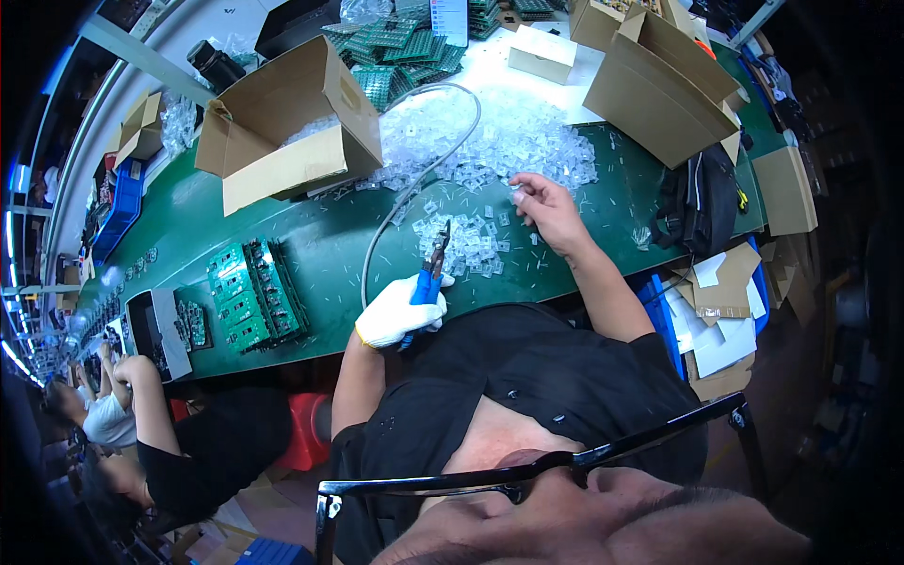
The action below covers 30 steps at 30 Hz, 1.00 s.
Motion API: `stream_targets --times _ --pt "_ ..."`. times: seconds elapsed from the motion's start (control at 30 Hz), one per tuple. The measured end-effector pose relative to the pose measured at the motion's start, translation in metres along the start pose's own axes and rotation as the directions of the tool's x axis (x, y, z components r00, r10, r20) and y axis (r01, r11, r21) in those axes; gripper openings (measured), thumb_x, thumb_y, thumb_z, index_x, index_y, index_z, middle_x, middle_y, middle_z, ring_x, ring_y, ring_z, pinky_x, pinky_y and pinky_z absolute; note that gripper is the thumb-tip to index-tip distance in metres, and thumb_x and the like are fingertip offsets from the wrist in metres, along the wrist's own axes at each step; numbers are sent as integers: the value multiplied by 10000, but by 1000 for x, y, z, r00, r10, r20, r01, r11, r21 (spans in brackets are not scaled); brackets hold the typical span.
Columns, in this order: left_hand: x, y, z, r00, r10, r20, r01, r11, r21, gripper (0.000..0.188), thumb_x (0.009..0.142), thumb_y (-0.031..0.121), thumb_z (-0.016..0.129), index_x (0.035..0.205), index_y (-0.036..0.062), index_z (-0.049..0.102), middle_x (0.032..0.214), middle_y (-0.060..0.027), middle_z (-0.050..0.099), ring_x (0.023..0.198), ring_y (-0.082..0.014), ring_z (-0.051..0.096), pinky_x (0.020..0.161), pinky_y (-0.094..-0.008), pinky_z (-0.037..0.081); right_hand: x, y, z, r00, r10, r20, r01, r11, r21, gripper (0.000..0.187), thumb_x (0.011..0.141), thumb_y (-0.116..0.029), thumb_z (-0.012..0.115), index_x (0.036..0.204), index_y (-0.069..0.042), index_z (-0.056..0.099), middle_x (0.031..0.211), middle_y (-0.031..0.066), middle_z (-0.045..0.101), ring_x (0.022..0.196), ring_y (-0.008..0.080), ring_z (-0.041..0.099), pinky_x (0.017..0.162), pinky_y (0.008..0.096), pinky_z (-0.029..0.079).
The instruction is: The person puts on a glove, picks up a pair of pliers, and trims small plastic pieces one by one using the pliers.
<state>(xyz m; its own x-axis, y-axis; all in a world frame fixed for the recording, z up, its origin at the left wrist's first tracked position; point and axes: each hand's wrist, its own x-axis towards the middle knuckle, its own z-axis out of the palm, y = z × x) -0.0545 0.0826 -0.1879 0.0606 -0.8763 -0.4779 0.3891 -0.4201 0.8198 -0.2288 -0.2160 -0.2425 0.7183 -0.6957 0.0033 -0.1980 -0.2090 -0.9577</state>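
Blue-handled nippers (428, 285) sit in my left grip (400, 313), the one in a white glove, whose fingers are wrapped round the handles. Their dark nose points away from the body, toward a small cluster of clear plastic pieces (474, 247) on the green surface (330, 247); I can't tell from up here whether the nose touches any of them, or how far its jaws stand apart.

My right grip (549, 218) is bare and reaches in from the other side, thumb and forefinger bent toward each other at the near edge of a large heap of the same clear pieces (490, 132). Something pale shows at those fingertips, but it is too small for me to say whether they are closed on it.

A grey cable (414, 189) loops across the heap and comes down beside the glove. To the left I have an open cardboard box (292, 175) next to the heap, and nearer the body a group of green circuit boards (252, 299). Beyond the heap, more boards (400, 52) lie piled up near a small white carton (541, 55). On the right stand a second cardboard box (659, 94) and a black bag (699, 202). At far left, a co-worker in a dark top (217, 438) is seated along the same side.
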Motion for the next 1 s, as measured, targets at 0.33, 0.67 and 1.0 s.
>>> stream_targets --times 0.33,0.67,1.0 --pt "-1 -3 -1 1000 20 22 -19 998 -53 656 931 181 803 1480 -75 551 962 -41 705 815 -133 684 742 -296 542 -11 -22 39 862 111 494 -489 434 757 153 1084 -85 665 1221 -22 693 1022 37 695 921 140 681 771 276 541" --pt "-2 -6 -2 999 26 29 -24 998 -55 697 929 200 808 1507 -75 533 975 -52 708 838 -134 687 746 -299 544 -20 -40 65 935 98 341 -306 709 635 175 1038 -87 737 1189 -20 679 1002 50 717 908 139 710 740 267 564" --pt "-4 2 3 999 25 -29 -21 991 134 570 951 203 794 1425 -51 605 873 -14 682 752 -106 653 689 -285 531 -26 -35 71 964 -6 265 -123 876 466 146 1024 -76 747 1139 5 706 984 36 746 872 91 697 730 276 576"
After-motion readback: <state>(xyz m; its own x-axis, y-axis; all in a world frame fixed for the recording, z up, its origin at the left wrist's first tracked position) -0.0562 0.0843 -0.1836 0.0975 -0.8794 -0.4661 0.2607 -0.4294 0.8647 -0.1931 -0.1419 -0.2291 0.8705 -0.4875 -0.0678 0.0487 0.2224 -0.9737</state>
